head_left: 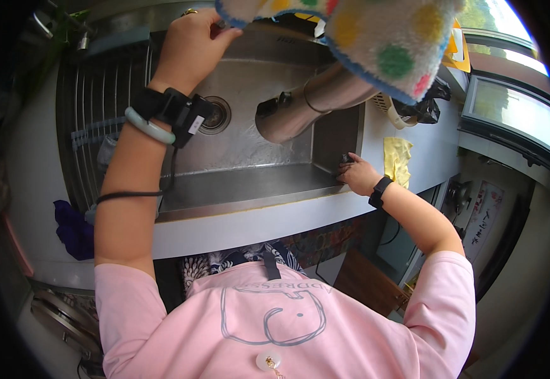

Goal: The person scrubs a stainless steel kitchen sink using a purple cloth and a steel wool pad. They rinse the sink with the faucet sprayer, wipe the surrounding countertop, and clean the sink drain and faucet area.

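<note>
At the top, my left hand [193,47] is closed in a pinch at the edge of a fluffy white towel [376,47] with coloured dots and a blue border. The towel runs out of the upper edge of the picture. My right hand [359,175] rests at the right front corner of the steel sink [262,180], its fingers closed on a small dark object [347,159] that they partly cover. Between my hands a thick metal tap [300,107] reaches over the basin, its upper part behind the towel. A round drain [214,115] shows beside my left wrist.
A wire drying rack [85,151] lines the sink's left side, with dark blue cloth [73,228] below it. On the right counter lie a yellow cloth [397,161], a pale basket [392,114] and a black plastic bag [436,104]. An open window [512,117] stands at the right.
</note>
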A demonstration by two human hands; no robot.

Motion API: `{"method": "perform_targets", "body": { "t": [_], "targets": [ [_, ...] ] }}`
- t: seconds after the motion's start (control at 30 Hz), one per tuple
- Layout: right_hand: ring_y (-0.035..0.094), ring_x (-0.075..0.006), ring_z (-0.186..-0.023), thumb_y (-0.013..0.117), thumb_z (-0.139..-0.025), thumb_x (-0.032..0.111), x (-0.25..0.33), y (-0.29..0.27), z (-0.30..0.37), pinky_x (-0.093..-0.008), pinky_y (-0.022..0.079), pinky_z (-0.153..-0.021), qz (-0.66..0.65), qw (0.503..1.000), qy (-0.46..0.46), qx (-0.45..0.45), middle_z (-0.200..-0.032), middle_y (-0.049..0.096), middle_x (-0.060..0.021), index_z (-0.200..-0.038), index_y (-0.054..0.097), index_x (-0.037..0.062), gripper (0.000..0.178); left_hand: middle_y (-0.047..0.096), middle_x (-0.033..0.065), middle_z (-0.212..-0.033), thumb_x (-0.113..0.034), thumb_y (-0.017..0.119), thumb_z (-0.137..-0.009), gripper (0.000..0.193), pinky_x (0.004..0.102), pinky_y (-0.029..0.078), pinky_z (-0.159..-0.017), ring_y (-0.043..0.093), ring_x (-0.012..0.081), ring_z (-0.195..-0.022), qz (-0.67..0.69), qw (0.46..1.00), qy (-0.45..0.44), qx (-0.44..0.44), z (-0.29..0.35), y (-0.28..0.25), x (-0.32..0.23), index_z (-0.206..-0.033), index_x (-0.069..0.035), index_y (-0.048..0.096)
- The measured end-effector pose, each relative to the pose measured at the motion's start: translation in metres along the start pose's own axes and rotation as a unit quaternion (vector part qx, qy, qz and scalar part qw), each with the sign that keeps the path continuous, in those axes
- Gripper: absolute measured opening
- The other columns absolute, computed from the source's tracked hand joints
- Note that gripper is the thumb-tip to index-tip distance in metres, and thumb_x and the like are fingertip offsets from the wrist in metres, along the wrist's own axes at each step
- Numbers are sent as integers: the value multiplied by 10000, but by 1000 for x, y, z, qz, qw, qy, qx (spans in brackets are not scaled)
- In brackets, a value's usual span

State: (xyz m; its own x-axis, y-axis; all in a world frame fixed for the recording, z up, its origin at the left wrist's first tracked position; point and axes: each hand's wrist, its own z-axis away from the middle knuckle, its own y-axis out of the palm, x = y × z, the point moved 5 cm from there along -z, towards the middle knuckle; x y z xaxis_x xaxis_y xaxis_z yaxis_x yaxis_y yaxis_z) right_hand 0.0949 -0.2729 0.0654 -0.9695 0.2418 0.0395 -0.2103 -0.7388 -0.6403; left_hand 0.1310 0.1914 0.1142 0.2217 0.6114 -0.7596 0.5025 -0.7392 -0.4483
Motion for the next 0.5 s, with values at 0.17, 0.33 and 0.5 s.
{"method": "perform_targets", "body": {
  "t": [0.17, 0.33, 0.5],
  "targets": [
    [635, -164, -1027, 509, -836, 177, -85, -33, -33, -476, 219, -1153, 174, 978, 92, -63, -1049, 691, -33, -908, 733, 210, 237, 684, 161, -845, -88, 684, -808, 200, 387, 514, -721, 643, 338, -777, -305, 941, 145, -32, -20, -5, 7, -992, -9, 673],
    [666, -221, -950, 485, -826, 140, -48, 17, -22, -448, 249, -1142, 101, 984, 35, 140, -1045, 702, -73, -902, 728, 190, 260, 668, 194, -995, -88, 671, -826, 261, 391, 504, -795, 636, 345, -914, -77, 991, 83, -78, -26, -10, -14, -1078, -24, 647],
    [649, -326, -1026, 481, -825, 59, -4, 60, 4, -415, 429, -1010, -154, 983, 80, 68, -1079, 681, -175, -1150, 624, 34, 356, 706, 100, -1009, -146, 677, -889, 234, 279, 526, -762, 687, 191, -875, 49, 993, -97, 50, 24, -19, -29, -1105, -55, 683]
  ]
}}
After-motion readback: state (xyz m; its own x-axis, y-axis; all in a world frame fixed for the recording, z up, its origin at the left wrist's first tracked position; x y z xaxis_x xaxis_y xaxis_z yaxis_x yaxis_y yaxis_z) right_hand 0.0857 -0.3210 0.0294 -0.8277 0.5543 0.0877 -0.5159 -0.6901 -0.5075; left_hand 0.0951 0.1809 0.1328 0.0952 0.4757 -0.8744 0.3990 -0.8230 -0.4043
